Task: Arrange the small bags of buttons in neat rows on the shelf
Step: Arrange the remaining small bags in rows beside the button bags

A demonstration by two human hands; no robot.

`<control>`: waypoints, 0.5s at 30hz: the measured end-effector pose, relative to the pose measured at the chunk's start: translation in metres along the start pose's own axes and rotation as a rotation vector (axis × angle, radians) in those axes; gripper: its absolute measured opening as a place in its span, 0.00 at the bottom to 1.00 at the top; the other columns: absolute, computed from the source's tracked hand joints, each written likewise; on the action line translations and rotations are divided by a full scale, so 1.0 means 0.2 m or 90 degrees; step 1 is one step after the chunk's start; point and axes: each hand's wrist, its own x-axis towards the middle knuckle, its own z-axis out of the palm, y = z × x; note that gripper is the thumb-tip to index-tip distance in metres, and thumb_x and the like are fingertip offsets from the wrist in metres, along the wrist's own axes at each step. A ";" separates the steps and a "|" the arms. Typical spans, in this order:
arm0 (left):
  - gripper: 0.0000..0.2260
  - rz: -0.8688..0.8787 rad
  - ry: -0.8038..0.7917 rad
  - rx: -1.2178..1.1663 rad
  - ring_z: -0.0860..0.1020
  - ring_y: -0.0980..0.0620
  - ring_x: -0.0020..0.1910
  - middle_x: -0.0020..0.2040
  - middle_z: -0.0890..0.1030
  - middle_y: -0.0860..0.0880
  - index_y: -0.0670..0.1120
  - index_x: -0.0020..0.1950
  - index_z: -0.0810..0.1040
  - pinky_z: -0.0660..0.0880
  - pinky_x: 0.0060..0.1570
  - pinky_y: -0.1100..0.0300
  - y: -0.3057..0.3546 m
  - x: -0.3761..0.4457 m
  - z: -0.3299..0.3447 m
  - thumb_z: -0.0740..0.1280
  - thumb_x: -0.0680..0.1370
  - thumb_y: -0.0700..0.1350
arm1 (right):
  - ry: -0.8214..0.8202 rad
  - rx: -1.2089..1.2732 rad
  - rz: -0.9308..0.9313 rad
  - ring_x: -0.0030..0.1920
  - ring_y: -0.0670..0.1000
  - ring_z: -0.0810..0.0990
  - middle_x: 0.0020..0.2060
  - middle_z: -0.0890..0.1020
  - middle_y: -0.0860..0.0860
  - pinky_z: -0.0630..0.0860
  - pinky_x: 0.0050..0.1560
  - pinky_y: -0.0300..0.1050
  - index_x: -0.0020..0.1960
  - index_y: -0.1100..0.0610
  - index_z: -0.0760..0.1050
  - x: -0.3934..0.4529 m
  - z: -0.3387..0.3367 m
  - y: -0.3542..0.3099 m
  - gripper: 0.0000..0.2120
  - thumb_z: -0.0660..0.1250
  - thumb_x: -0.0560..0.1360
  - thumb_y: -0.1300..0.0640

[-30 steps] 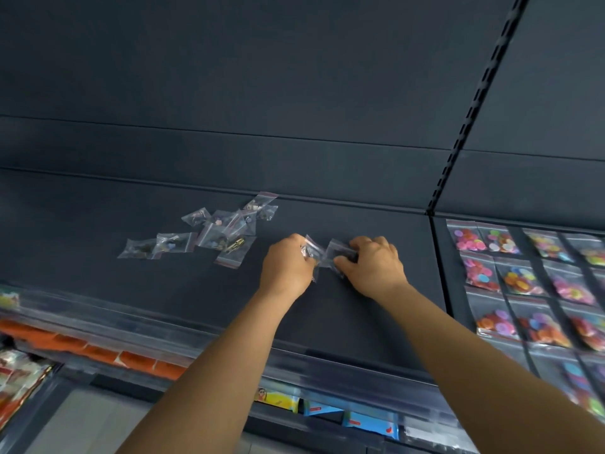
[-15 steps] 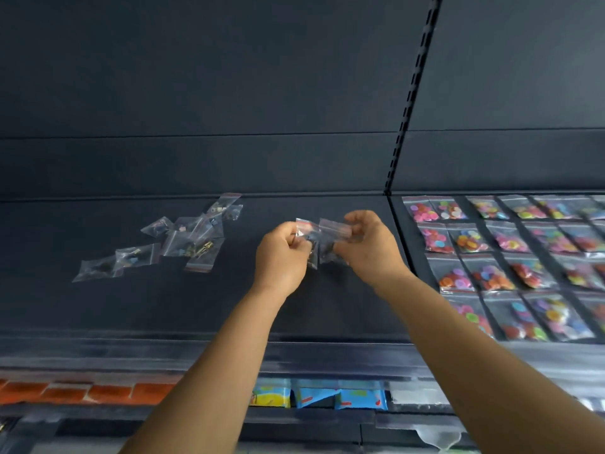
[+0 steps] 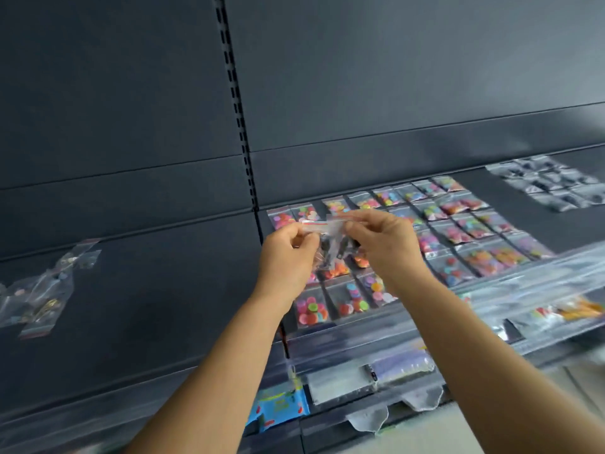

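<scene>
Rows filling, pile waiting.
Left hand (image 3: 288,257) and right hand (image 3: 384,244) both pinch small bags (image 3: 330,239) in the air above the grid (image 3: 458,224) of laid bags; left of that grid, a loose pile (image 3: 45,290) lies on the shelf (image 3: 163,290), unsorted.

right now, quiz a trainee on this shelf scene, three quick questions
1. True or false: both hands hold small clear bags above the shelf.
2. Which bags already lie in neat rows? A) colourful buttons B) the loose pile at far left
3. What colour is the strip on the held bags' tops?

Key: 1 true: left hand and right hand pinch the held bags. 2 A: colourful bags; the loose pile is jumbled. 3 red.
</scene>
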 end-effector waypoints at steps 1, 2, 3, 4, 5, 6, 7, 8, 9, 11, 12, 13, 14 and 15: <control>0.07 0.003 -0.006 0.000 0.80 0.40 0.39 0.41 0.82 0.39 0.39 0.45 0.79 0.77 0.46 0.41 0.03 -0.01 0.09 0.64 0.77 0.43 | 0.011 0.016 0.007 0.30 0.47 0.74 0.29 0.80 0.48 0.74 0.31 0.41 0.38 0.50 0.81 0.01 -0.10 0.01 0.11 0.67 0.75 0.63; 0.07 0.003 -0.011 -0.004 0.81 0.38 0.41 0.41 0.82 0.39 0.40 0.45 0.79 0.78 0.47 0.40 0.06 -0.02 0.19 0.65 0.76 0.43 | 0.017 0.025 0.013 0.29 0.46 0.75 0.30 0.80 0.49 0.76 0.30 0.40 0.40 0.51 0.81 0.02 -0.20 0.02 0.10 0.67 0.75 0.63; 0.06 -0.002 -0.016 -0.010 0.81 0.38 0.43 0.40 0.82 0.40 0.40 0.44 0.79 0.78 0.47 0.39 0.09 -0.04 0.29 0.65 0.76 0.43 | 0.017 0.029 0.016 0.29 0.46 0.76 0.30 0.79 0.50 0.77 0.30 0.40 0.41 0.52 0.80 0.04 -0.30 0.04 0.08 0.66 0.75 0.63; 0.06 -0.010 -0.021 -0.015 0.81 0.38 0.42 0.40 0.83 0.41 0.41 0.43 0.79 0.79 0.47 0.40 0.12 -0.05 0.39 0.65 0.76 0.42 | 0.017 0.028 0.016 0.29 0.47 0.76 0.30 0.80 0.50 0.77 0.31 0.40 0.42 0.53 0.80 0.05 -0.41 0.05 0.07 0.66 0.75 0.63; 0.05 -0.015 -0.025 -0.017 0.81 0.40 0.41 0.40 0.83 0.42 0.43 0.42 0.79 0.79 0.47 0.41 0.16 -0.07 0.49 0.65 0.76 0.43 | 0.018 0.024 0.017 0.30 0.47 0.77 0.30 0.80 0.50 0.78 0.32 0.40 0.43 0.54 0.80 0.07 -0.51 0.06 0.07 0.67 0.75 0.64; 0.05 -0.014 -0.030 -0.013 0.81 0.44 0.40 0.39 0.83 0.43 0.44 0.42 0.79 0.79 0.47 0.44 0.19 -0.09 0.59 0.66 0.76 0.43 | 0.022 0.014 0.019 0.30 0.47 0.78 0.30 0.81 0.50 0.78 0.33 0.40 0.42 0.55 0.79 0.08 -0.62 0.08 0.06 0.67 0.75 0.64; 0.05 -0.011 -0.036 -0.004 0.80 0.47 0.39 0.39 0.83 0.45 0.45 0.42 0.79 0.78 0.46 0.47 0.22 -0.11 0.69 0.66 0.76 0.43 | 0.028 0.004 0.025 0.31 0.47 0.79 0.31 0.82 0.50 0.79 0.34 0.41 0.41 0.56 0.78 0.09 -0.72 0.10 0.05 0.68 0.74 0.63; 0.05 -0.007 -0.040 0.003 0.79 0.49 0.38 0.39 0.83 0.46 0.45 0.42 0.79 0.78 0.45 0.48 0.25 -0.13 0.78 0.65 0.77 0.43 | 0.033 -0.008 0.030 0.32 0.48 0.80 0.32 0.82 0.51 0.79 0.36 0.42 0.41 0.56 0.78 0.10 -0.82 0.12 0.05 0.68 0.74 0.63; 0.05 -0.003 -0.044 0.009 0.79 0.50 0.38 0.39 0.83 0.46 0.46 0.42 0.79 0.78 0.44 0.49 0.29 -0.15 0.87 0.65 0.77 0.43 | 0.039 -0.024 0.034 0.33 0.49 0.81 0.33 0.83 0.52 0.80 0.37 0.44 0.40 0.56 0.79 0.11 -0.92 0.13 0.05 0.69 0.74 0.63; 0.05 0.005 -0.053 0.018 0.79 0.48 0.40 0.40 0.83 0.46 0.45 0.43 0.79 0.77 0.43 0.50 0.34 -0.18 1.03 0.66 0.77 0.44 | 0.053 -0.067 0.033 0.34 0.51 0.81 0.33 0.83 0.52 0.79 0.38 0.45 0.39 0.55 0.80 0.12 -1.11 0.17 0.05 0.69 0.73 0.62; 0.05 0.008 -0.056 0.018 0.80 0.47 0.41 0.40 0.83 0.45 0.45 0.42 0.78 0.77 0.44 0.50 0.36 -0.18 1.11 0.66 0.77 0.43 | 0.060 -0.086 0.028 0.34 0.51 0.80 0.32 0.83 0.52 0.77 0.36 0.44 0.39 0.54 0.80 0.12 -1.20 0.18 0.06 0.69 0.73 0.62; 0.05 0.010 -0.059 0.014 0.80 0.46 0.42 0.40 0.83 0.46 0.46 0.42 0.78 0.77 0.44 0.51 0.37 -0.19 1.17 0.66 0.77 0.43 | 0.068 -0.105 0.022 0.33 0.50 0.78 0.32 0.83 0.51 0.75 0.35 0.43 0.39 0.53 0.80 0.12 -1.27 0.19 0.07 0.68 0.74 0.61; 0.05 0.010 -0.065 0.008 0.81 0.46 0.42 0.40 0.83 0.46 0.48 0.42 0.78 0.77 0.43 0.51 0.39 -0.19 1.25 0.66 0.77 0.42 | 0.079 -0.124 0.020 0.33 0.49 0.78 0.32 0.83 0.50 0.74 0.36 0.43 0.39 0.52 0.80 0.12 -1.35 0.20 0.07 0.68 0.74 0.60; 0.04 0.008 -0.074 0.004 0.81 0.46 0.42 0.40 0.83 0.47 0.48 0.42 0.78 0.77 0.43 0.50 0.41 -0.19 1.32 0.66 0.77 0.42 | 0.093 -0.136 0.020 0.34 0.50 0.78 0.33 0.83 0.51 0.74 0.37 0.44 0.40 0.52 0.81 0.13 -1.42 0.21 0.07 0.67 0.74 0.60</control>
